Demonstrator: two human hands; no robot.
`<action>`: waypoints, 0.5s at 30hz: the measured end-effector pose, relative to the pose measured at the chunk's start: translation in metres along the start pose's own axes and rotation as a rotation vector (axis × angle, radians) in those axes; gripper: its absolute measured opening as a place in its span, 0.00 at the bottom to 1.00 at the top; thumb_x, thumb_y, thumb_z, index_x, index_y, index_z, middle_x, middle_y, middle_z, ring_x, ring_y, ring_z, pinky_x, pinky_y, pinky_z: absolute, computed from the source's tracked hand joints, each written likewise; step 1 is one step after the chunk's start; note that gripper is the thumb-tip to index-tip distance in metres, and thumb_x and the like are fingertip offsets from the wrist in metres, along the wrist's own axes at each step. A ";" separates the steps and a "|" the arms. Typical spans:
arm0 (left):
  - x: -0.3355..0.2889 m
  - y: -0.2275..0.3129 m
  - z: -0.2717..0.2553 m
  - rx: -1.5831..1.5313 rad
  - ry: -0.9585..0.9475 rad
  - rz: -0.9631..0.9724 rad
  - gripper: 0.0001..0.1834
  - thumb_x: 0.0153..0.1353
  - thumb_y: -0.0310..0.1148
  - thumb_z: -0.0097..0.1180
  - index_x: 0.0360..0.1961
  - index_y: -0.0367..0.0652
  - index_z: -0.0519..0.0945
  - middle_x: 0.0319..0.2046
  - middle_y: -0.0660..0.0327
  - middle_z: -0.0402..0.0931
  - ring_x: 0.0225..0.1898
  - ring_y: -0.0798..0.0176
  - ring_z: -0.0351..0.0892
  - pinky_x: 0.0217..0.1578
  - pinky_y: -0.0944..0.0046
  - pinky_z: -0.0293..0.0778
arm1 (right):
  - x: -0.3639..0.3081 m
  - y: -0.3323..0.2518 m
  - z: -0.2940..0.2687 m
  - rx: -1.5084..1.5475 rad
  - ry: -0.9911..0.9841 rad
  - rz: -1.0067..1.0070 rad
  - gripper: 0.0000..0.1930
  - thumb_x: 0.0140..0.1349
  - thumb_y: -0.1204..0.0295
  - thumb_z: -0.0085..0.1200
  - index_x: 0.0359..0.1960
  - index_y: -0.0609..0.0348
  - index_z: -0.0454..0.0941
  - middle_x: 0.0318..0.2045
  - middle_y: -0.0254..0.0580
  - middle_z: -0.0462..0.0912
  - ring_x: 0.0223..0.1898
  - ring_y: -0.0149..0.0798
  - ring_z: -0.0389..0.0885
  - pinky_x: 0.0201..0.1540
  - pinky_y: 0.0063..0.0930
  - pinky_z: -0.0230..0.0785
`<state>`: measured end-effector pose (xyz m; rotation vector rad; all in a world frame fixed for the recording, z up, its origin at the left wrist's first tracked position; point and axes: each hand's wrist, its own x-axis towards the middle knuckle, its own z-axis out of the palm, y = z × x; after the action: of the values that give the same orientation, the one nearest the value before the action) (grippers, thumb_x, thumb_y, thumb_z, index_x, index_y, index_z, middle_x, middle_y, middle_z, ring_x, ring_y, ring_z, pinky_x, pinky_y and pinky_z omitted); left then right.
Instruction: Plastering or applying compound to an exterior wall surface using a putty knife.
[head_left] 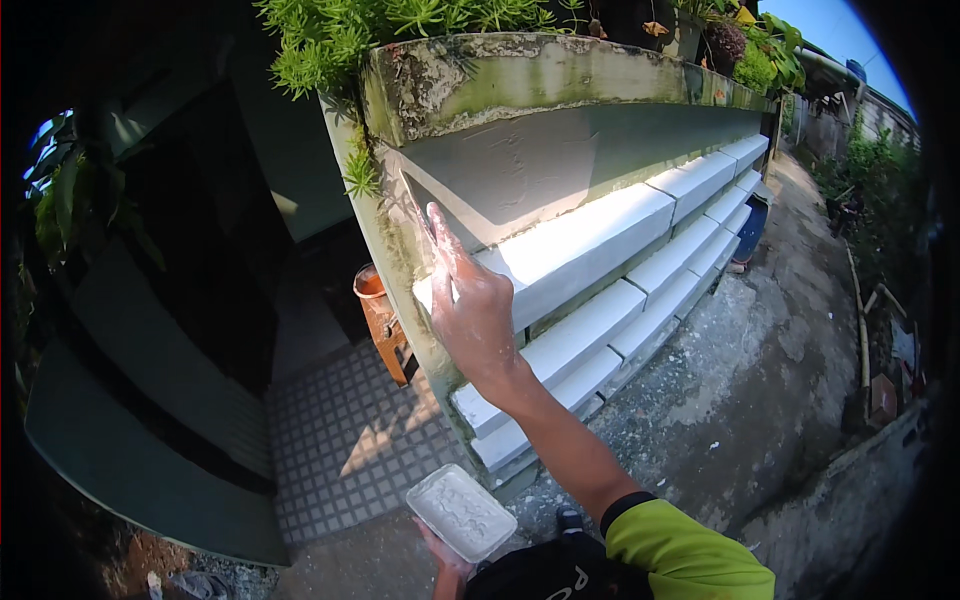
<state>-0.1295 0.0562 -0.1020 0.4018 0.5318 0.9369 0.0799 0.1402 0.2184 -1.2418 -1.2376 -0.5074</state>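
Note:
My right hand point(473, 312), dusted white, is raised against the left end of a wall point(560, 170) and grips a thin flat scraper blade point(414, 204) pressed to the grey smooth patch near the corner. Below that patch, white stepped ledges point(590, 245) run off to the right. Low in the view, my left hand point(441, 556) holds a small rectangular tray point(461, 511) filled with white paste, carried from underneath. A yellow-green sleeve covers my right upper arm.
The wall top is mossy and carries green plants point(330, 40). An orange-brown stool with a pot point(381, 312) stands just left of the corner on a tiled floor point(340, 440). A rough concrete path point(760, 360) runs along the wall, with a blue container point(750, 226) farther along.

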 end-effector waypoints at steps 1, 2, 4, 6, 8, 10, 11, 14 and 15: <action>0.000 0.000 0.000 -0.003 0.002 0.003 0.43 0.62 0.71 0.23 0.68 0.55 0.60 0.63 0.60 0.65 0.61 0.48 0.68 0.60 0.42 0.66 | -0.001 0.005 -0.014 0.067 0.067 -0.018 0.29 0.55 0.88 0.48 0.62 0.69 0.65 0.47 0.63 0.79 0.40 0.55 0.83 0.42 0.37 0.77; 0.000 0.001 0.001 -0.005 -0.012 0.001 0.42 0.63 0.71 0.23 0.68 0.55 0.60 0.63 0.60 0.65 0.61 0.47 0.68 0.60 0.42 0.66 | 0.006 0.018 -0.022 0.012 0.188 -0.059 0.28 0.55 0.88 0.47 0.61 0.70 0.65 0.47 0.61 0.80 0.39 0.54 0.83 0.41 0.36 0.76; -0.003 -0.001 0.005 -0.007 -0.025 -0.007 0.42 0.63 0.71 0.23 0.68 0.54 0.60 0.63 0.60 0.65 0.61 0.47 0.68 0.60 0.42 0.66 | 0.032 0.046 -0.037 -0.122 0.393 -0.086 0.26 0.56 0.88 0.46 0.60 0.71 0.67 0.44 0.59 0.81 0.37 0.53 0.84 0.39 0.35 0.75; -0.004 0.000 0.008 -0.009 -0.040 -0.020 0.42 0.63 0.71 0.23 0.68 0.54 0.60 0.63 0.60 0.65 0.61 0.47 0.69 0.60 0.42 0.66 | 0.055 0.053 -0.040 -0.199 0.474 -0.068 0.25 0.57 0.88 0.46 0.59 0.71 0.68 0.41 0.59 0.82 0.35 0.53 0.84 0.37 0.35 0.75; -0.004 -0.002 0.007 0.009 -0.046 -0.007 0.43 0.62 0.71 0.22 0.69 0.54 0.58 0.64 0.59 0.63 0.62 0.46 0.66 0.61 0.42 0.64 | 0.075 0.047 -0.030 -0.198 0.296 0.276 0.11 0.61 0.85 0.45 0.44 0.74 0.75 0.27 0.50 0.82 0.24 0.42 0.80 0.28 0.33 0.72; -0.004 -0.001 0.006 0.027 -0.053 0.011 0.45 0.61 0.72 0.21 0.69 0.54 0.57 0.66 0.57 0.61 0.64 0.45 0.64 0.62 0.41 0.63 | 0.070 0.066 0.005 -0.332 0.222 0.046 0.06 0.57 0.88 0.46 0.23 0.69 0.67 0.16 0.43 0.68 0.17 0.35 0.67 0.21 0.31 0.65; -0.001 -0.005 0.007 0.024 -0.059 -0.009 0.45 0.61 0.72 0.20 0.69 0.54 0.57 0.66 0.57 0.61 0.63 0.45 0.65 0.62 0.41 0.63 | 0.064 0.064 0.012 -0.181 0.183 0.089 0.07 0.55 0.88 0.48 0.22 0.68 0.67 0.17 0.46 0.70 0.18 0.39 0.71 0.22 0.32 0.67; -0.003 -0.006 0.006 0.021 -0.056 -0.011 0.45 0.62 0.72 0.19 0.69 0.53 0.57 0.66 0.57 0.61 0.63 0.44 0.65 0.61 0.40 0.63 | 0.032 0.010 0.021 -0.203 0.036 -0.096 0.25 0.54 0.85 0.52 0.57 0.68 0.71 0.37 0.60 0.82 0.35 0.54 0.83 0.39 0.38 0.76; -0.004 -0.005 0.005 0.035 -0.066 -0.010 0.45 0.62 0.72 0.19 0.69 0.53 0.57 0.66 0.57 0.61 0.63 0.44 0.65 0.61 0.40 0.63 | 0.023 0.003 0.016 -0.200 0.034 -0.097 0.25 0.54 0.85 0.52 0.57 0.68 0.71 0.37 0.60 0.82 0.35 0.54 0.83 0.39 0.38 0.76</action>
<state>-0.1249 0.0498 -0.0997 0.4599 0.4902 0.9029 0.0830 0.1628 0.2353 -1.3392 -1.2457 -0.7345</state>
